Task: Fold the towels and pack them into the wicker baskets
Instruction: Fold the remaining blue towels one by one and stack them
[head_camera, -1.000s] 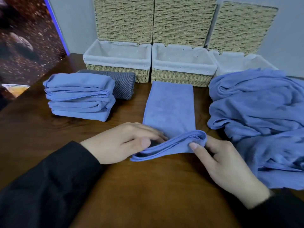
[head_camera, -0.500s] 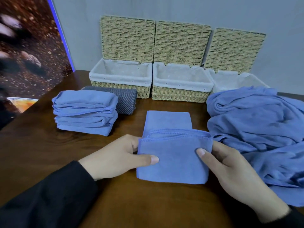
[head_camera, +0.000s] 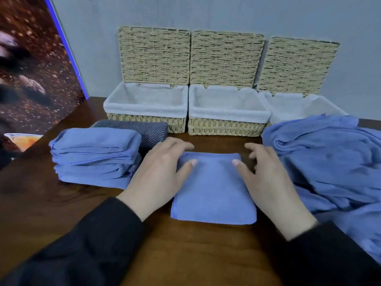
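A blue towel (head_camera: 214,193) lies folded into a small rectangle on the wooden table (head_camera: 195,254). My left hand (head_camera: 160,174) rests flat on its left edge with the thumb on top. Along its right edge lies my right hand (head_camera: 266,178), fingers spread and relaxed, thumb on the cloth. A stack of folded blue towels (head_camera: 94,155) sits at the left, with a grey folded towel (head_camera: 148,131) behind it. Three lined wicker baskets (head_camera: 144,118) (head_camera: 226,124) (head_camera: 288,108) stand open at the back.
A heap of unfolded blue towels (head_camera: 334,166) fills the right side and covers the front of the right basket. Basket lids (head_camera: 226,58) lean against the grey wall. The table's left edge runs diagonally past a patterned panel (head_camera: 31,69).
The near end of the long towel strip was lifted and folded away from me. Both hands let go of the edge and now lie flat on the finished rectangle.
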A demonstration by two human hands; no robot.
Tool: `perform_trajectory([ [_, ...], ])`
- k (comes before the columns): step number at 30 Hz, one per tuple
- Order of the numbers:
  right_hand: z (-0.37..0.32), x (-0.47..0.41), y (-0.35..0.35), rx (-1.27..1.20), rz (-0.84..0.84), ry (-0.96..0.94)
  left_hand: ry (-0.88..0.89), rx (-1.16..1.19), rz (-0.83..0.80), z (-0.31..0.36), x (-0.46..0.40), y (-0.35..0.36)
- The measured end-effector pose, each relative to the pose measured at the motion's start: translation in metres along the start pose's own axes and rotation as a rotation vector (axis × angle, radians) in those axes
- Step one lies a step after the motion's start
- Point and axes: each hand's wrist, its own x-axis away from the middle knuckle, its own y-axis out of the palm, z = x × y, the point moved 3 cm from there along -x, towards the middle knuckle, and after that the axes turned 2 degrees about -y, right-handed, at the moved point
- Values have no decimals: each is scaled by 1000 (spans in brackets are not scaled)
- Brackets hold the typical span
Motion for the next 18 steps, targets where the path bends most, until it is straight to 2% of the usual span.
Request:
perform_trajectory([
  [2,-9,7,-14,-52,116,-190,89,7,-115,-1,4,3],
  [3,-11,11,-18,-83,87,-252,94,1,-193,-1,5,7],
  [5,-13,17,-10,-120,-170,-299,86,-51,-353,-1,5,17],
  [7,-7,22,10,-2,-465,-303,87,-136,-465,-2,6,27],
  [9,0,24,19,150,-607,-257,70,-179,-533,-5,6,31],
  [15,8,21,16,210,-624,-192,28,-172,-601,-16,4,33],
  [17,5,22,17,192,-548,-200,49,-168,-548,-18,5,33],
  [18,1,23,13,155,-451,-218,81,-153,-480,-18,6,32],
])
